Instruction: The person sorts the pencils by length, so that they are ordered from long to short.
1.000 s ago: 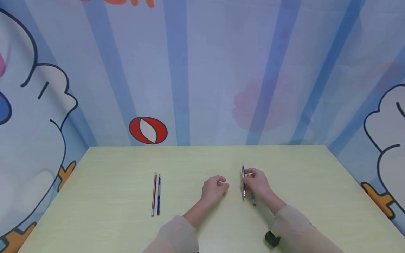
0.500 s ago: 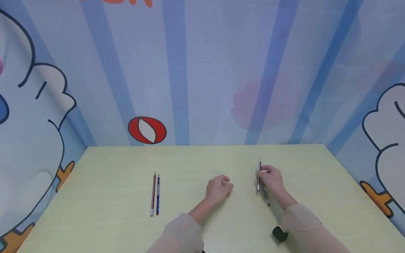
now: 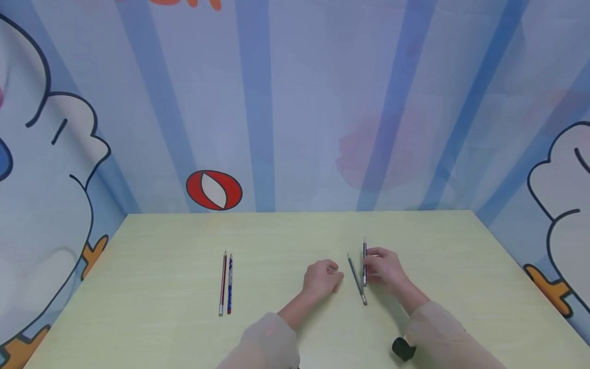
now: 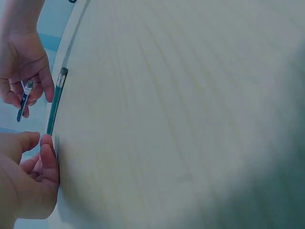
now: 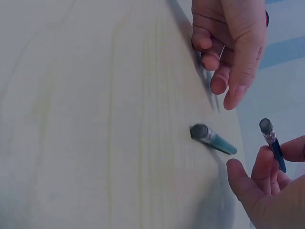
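Observation:
My right hand (image 3: pixel 386 267) pinches a dark blue pencil (image 3: pixel 364 251) between thumb and fingers, its eraser end (image 5: pixel 266 126) toward me and its tip pointing away. Just left of it, a green pencil (image 3: pixel 355 274) lies slanted on the table, its eraser end close beside the lower end of the blue one. My left hand (image 3: pixel 321 281) rests to the left of the green pencil, fingers loosely curled around nothing. In the left wrist view the green pencil (image 4: pixel 56 102) lies beyond the left fingertips (image 4: pixel 46 140), with the right hand (image 4: pixel 26 59) past it.
A red pencil (image 3: pixel 223 284) and a blue patterned pencil (image 3: pixel 230 284) lie side by side on the left of the pale wooden table (image 3: pixel 152 266). Near my right sleeve is a small black object (image 3: pixel 403 349). A printed backdrop (image 3: pixel 304 102) stands along the table's far edge.
The right hand has moved right and then back left with the blue pencil. The green pencil now lies on that hand's left, further left than half a second ago. My left hand has drifted slightly right.

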`<state>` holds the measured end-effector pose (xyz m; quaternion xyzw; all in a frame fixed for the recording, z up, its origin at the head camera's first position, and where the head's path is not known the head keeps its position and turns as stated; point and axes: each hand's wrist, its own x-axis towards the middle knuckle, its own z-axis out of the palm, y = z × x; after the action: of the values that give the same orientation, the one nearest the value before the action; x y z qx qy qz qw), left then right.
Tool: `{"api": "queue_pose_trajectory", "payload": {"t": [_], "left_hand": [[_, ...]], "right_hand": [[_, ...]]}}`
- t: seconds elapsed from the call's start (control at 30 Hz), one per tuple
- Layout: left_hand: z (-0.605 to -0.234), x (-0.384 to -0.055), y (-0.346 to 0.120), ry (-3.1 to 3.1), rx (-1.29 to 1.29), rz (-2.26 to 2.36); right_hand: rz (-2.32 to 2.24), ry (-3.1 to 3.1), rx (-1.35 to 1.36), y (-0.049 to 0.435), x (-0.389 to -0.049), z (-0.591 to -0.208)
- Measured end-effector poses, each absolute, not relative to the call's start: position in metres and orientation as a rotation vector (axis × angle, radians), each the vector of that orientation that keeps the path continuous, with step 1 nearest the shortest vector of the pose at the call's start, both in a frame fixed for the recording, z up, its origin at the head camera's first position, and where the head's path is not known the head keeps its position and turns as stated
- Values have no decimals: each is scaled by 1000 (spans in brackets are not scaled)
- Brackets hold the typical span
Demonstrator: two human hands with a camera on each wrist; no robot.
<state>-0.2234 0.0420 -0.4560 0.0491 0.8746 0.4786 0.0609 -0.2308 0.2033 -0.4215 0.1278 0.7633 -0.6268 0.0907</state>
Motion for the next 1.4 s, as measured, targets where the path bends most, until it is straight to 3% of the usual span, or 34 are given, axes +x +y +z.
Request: {"api": "queue_pose_trajectory", "payload": {"t": [0.5,0.93,1.4], "left_hand": [[-456,-221,54,2874,30,1172],[-450,-221,51,2934,105,1084],[-459,-229,35,2740,235,1496]], "right_hand": [[-1765,2348,368,201,-229,-429],[-1750,2339,350,199,-228,-432],[-1825,2279,166,192,-226,-428]]}}
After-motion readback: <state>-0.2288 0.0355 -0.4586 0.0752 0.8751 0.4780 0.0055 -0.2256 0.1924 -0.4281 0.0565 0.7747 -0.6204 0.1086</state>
